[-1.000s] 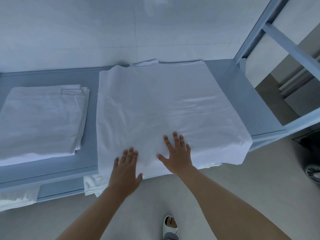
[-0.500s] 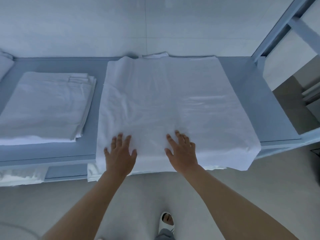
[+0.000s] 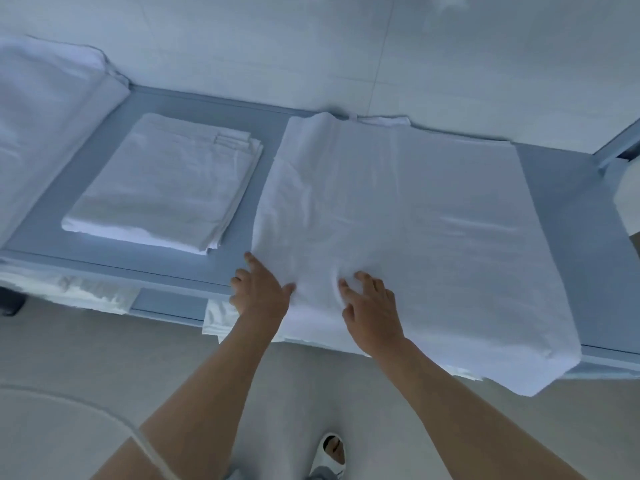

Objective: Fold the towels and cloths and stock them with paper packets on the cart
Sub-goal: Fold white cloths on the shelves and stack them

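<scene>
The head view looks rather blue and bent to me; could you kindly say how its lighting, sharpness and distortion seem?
Head view: soft, even light with a cool blue cast, no hard shadows; a faint sheen streaks the large white cloth; wide-angle bending curves the cart shelf edges; the left hand and right hand look slightly soft, likely motion blur; white-on-white leaves the folded stack low in contrast.

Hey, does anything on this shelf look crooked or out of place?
The large white cloth under both hands overhangs the blue-grey shelf's front edge, its near right corner drooping off. The smaller folded white cloth lies fully on.
</scene>
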